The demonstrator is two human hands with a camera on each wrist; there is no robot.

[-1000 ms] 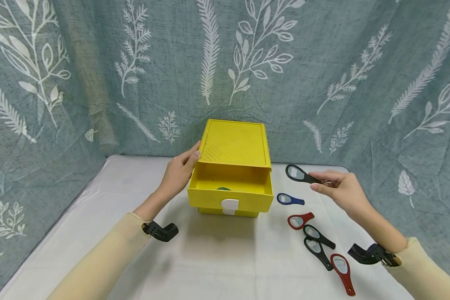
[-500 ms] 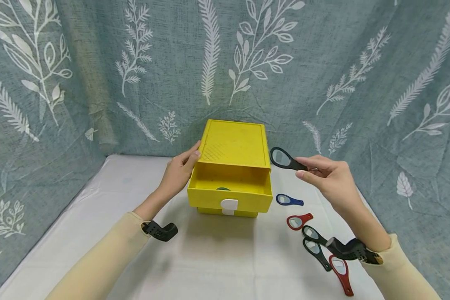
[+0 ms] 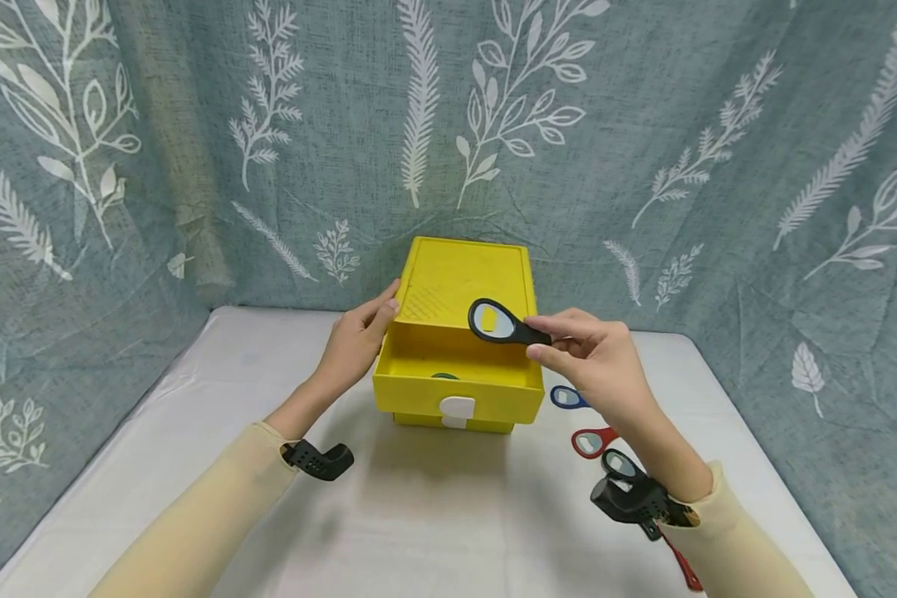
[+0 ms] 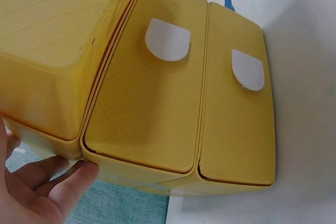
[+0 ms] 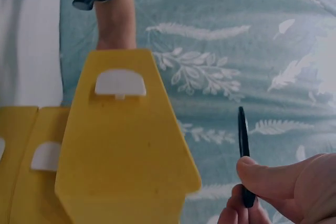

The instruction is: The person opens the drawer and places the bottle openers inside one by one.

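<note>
In my right hand [image 3: 594,353] I pinch the handle of a black bottle opener [image 3: 523,332]; its oval head, with a metal plate, hangs over the front right of a yellow drawer box [image 3: 463,274]. The right wrist view shows that bottle opener [image 5: 243,135] edge-on between thumb and fingers. The box's top drawer [image 3: 456,399] is pulled out, and a small green edge [image 3: 445,376] shows inside it. My left hand [image 3: 355,340] rests against the box's left side near the front edge. In the left wrist view, the fingertips [image 4: 79,179] touch that side.
Right of the box on the white cloth [image 3: 433,515] lie a blue bottle opener [image 3: 568,397], a red one [image 3: 592,441] and black ones [image 3: 620,465]. Another red handle [image 3: 683,565] shows past my right sleeve. A leaf-patterned curtain [image 3: 344,124] hangs behind.
My right hand has carried the black bottle opener leftward from above the cloth at right to over the box. The left hand and drawer have stayed put.
</note>
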